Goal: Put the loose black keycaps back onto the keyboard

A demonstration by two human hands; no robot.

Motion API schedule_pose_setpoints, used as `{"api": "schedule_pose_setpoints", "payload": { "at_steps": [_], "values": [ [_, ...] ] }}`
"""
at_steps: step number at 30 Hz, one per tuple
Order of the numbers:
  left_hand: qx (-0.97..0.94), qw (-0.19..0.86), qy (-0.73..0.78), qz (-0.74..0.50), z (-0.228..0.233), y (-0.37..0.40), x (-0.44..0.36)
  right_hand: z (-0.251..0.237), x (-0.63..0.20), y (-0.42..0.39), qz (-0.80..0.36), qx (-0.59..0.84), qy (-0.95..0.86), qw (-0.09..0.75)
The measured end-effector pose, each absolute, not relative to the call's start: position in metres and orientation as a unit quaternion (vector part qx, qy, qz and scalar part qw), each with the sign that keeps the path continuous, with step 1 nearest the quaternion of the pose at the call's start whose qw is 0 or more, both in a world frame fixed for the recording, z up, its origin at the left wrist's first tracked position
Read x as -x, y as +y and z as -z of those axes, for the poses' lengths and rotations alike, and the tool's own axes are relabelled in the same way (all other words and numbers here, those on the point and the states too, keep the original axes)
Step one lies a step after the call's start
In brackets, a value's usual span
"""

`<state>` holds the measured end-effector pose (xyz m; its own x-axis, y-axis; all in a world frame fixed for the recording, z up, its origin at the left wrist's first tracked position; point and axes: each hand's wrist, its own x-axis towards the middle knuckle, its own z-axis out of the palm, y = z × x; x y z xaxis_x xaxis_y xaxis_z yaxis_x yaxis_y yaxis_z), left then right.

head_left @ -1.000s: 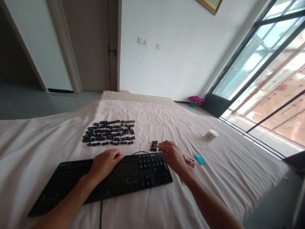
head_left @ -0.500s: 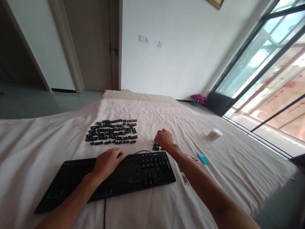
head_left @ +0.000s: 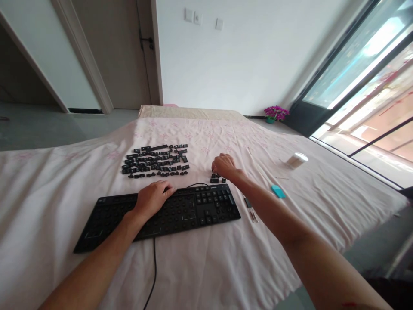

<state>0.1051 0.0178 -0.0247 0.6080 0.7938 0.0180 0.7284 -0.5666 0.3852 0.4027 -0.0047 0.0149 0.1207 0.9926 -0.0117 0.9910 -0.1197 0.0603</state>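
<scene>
A black keyboard [head_left: 180,215] lies on the pink sheet [head_left: 209,258], most of its keycaps removed except on the number pad side. My left hand [head_left: 153,199] rests flat on the keyboard's upper middle. My right hand [head_left: 223,165] reaches past the keyboard's far right corner, fingers curled down over a small cluster of black keycaps [head_left: 215,179]. Whether a keycap is pinched in its fingers is hidden. A larger spread of loose keycaps [head_left: 156,160] lies farther back to the left.
A turquoise small object [head_left: 278,191] and thin tools [head_left: 251,211] lie right of the keyboard. A white round container [head_left: 296,159] stands farther right. The keyboard cable [head_left: 151,275] runs toward me. A purple flower pot [head_left: 275,114] sits on the floor by the glass door.
My right hand moved from the keyboard's right end back to the small keycap cluster and stays there. The view tilted downward. My left hand stayed on the keyboard.
</scene>
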Motion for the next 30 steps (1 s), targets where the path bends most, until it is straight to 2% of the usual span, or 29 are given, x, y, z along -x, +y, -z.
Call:
{"api": "schedule_pose_setpoints", "payload": {
  "at_steps": [4,8,11,16,30],
  "values": [
    [-0.880,0.175,0.431,-0.092,0.024,0.017,-0.105,-0.030,-0.402,-0.034,-0.032,-0.749,0.661,-0.031],
    [-0.881,0.173,0.429,-0.096,0.025,0.018,-0.105,-0.029,-0.395,-0.091,-0.002,-0.711,0.680,-0.181],
    [-0.881,0.171,0.430,-0.101,0.027,0.018,-0.104,-0.018,-0.387,-0.131,0.032,-0.709,0.665,-0.234],
    [-0.879,0.174,0.431,-0.105,0.030,0.020,-0.104,-0.003,-0.372,-0.164,0.026,-0.722,0.654,-0.226],
    [-0.879,0.170,0.433,-0.100,0.027,0.018,-0.105,0.001,-0.361,-0.166,0.013,-0.715,0.675,-0.182]
  ]
}}
